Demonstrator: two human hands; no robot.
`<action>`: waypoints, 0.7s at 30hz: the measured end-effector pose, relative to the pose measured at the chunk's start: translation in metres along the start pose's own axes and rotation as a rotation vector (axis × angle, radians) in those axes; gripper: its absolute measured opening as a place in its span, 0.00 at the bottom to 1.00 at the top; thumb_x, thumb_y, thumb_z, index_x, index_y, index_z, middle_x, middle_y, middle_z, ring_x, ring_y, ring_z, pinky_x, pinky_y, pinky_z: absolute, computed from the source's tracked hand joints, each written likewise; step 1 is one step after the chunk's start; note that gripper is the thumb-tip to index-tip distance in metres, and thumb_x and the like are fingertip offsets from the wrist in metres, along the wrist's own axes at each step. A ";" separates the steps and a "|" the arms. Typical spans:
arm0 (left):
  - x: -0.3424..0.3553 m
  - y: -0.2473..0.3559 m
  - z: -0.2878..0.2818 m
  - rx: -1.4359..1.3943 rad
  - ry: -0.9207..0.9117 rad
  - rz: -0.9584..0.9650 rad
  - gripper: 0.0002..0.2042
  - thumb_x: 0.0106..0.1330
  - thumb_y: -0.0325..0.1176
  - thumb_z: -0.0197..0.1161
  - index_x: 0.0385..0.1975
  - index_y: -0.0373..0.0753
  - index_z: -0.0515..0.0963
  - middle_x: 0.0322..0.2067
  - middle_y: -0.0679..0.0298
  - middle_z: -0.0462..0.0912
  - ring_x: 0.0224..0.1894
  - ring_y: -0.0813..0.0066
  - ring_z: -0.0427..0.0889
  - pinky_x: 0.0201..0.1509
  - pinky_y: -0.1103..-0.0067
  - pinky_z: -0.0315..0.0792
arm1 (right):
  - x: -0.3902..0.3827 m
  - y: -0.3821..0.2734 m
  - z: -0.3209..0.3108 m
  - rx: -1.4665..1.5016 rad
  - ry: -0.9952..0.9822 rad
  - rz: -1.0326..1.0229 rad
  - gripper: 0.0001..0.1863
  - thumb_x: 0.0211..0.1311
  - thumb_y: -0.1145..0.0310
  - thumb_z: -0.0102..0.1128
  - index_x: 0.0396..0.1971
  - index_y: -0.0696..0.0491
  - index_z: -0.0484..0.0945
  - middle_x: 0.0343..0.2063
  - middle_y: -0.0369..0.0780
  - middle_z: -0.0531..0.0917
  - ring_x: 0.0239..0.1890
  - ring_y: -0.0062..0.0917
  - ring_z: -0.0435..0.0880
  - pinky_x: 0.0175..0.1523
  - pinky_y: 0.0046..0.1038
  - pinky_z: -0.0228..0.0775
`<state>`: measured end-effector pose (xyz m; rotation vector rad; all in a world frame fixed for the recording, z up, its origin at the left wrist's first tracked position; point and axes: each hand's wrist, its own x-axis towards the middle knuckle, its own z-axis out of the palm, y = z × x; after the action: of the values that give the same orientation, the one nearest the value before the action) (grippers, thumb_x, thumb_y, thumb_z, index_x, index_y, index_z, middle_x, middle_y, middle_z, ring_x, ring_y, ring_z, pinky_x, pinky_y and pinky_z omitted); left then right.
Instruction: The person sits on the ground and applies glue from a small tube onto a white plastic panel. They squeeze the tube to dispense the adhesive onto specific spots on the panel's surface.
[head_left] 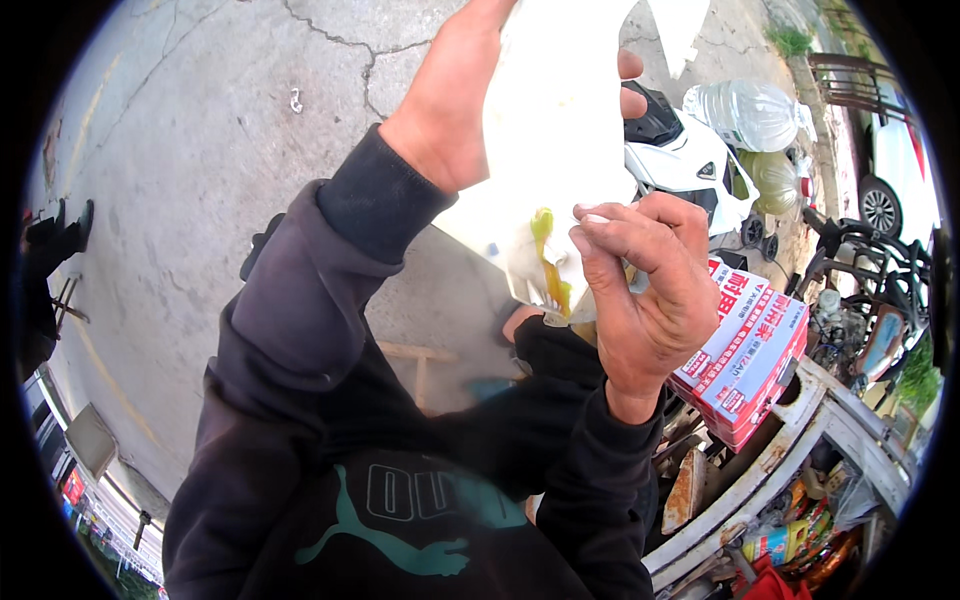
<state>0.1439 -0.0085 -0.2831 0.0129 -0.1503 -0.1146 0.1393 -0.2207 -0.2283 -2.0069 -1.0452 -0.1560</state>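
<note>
My left hand [445, 115] is wrapped around a white smooth panel [555, 110], holding it up in front of me. Some fingertips show at the panel's right edge, and the rest of the grip lies behind it. Near the panel's lower end is a yellow-green glossy strip [550, 262] whose kind I cannot tell. Beside that strip my right hand [655, 285] is closed, thumb and fingertips pressed together close to the panel's edge. Whatever sits between those fingertips is too small to make out.
Red and white cardboard boxes [745, 350] rest on a rusty metal-framed cart [790, 430] at right. Large plastic bottles [745, 112] and a white vehicle-like shell [690, 165] lie beyond. Metal machine parts [850, 300] stand farther right. The ground [230, 130] is cracked concrete.
</note>
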 end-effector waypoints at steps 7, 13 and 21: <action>-0.003 0.004 0.002 0.058 0.014 0.018 0.36 0.81 0.60 0.29 0.73 0.36 0.61 0.53 0.44 0.81 0.50 0.44 0.85 0.57 0.53 0.80 | 0.002 -0.010 -0.012 -0.019 -0.114 -0.059 0.15 0.43 0.87 0.74 0.32 0.55 0.86 0.31 0.37 0.90 0.38 0.28 0.79 0.42 0.26 0.72; 0.000 0.001 -0.004 0.051 -0.033 0.013 0.35 0.81 0.60 0.28 0.73 0.36 0.60 0.51 0.44 0.81 0.48 0.44 0.86 0.55 0.54 0.82 | 0.001 -0.009 -0.009 -0.047 -0.116 -0.073 0.15 0.45 0.88 0.74 0.33 0.56 0.86 0.32 0.38 0.90 0.39 0.27 0.79 0.40 0.25 0.72; 0.001 -0.002 0.003 0.001 -0.036 0.001 0.35 0.82 0.59 0.27 0.73 0.36 0.60 0.49 0.45 0.82 0.47 0.45 0.86 0.54 0.55 0.83 | -0.002 -0.001 0.000 -0.038 -0.040 -0.074 0.14 0.47 0.87 0.74 0.34 0.55 0.86 0.32 0.38 0.90 0.38 0.27 0.79 0.40 0.25 0.73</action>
<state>0.1441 -0.0107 -0.2805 0.0118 -0.1861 -0.1134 0.1373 -0.2216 -0.2278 -2.0136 -1.1508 -0.1766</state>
